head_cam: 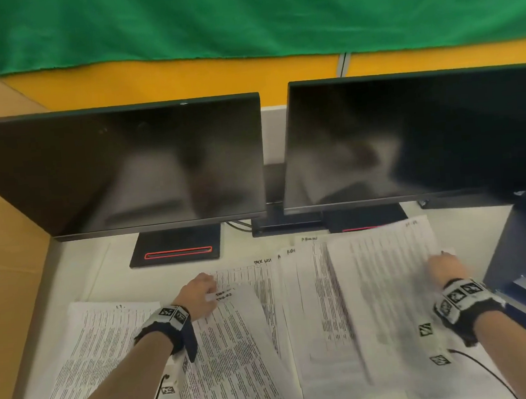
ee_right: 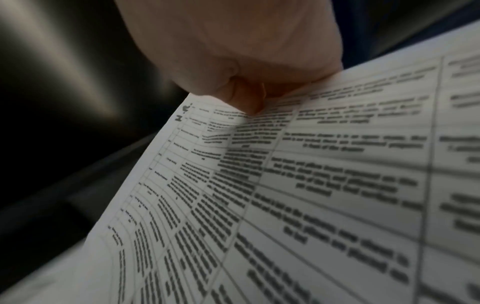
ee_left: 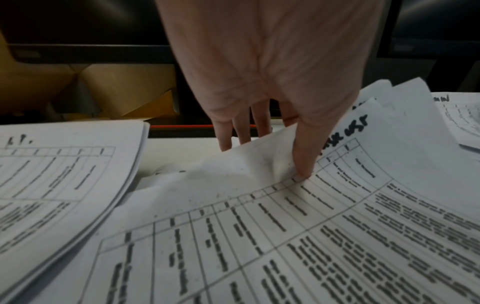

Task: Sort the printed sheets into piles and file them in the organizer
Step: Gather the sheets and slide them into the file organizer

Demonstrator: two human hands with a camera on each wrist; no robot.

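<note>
Printed sheets with tables lie spread over the white desk in front of two monitors. My left hand pinches the top edge of one tilted sheet, thumb on top and fingers behind the lifted paper. My right hand grips the right edge of another printed sheet, which is raised off the desk and blurred; in the right wrist view the thumb presses onto that sheet. A separate pile lies at the left. The dark blue organizer stands at the right edge.
Two dark monitors stand at the back, their bases reaching toward the sheets. A brown cardboard wall borders the desk on the left. More sheets overlap in the middle, between my hands.
</note>
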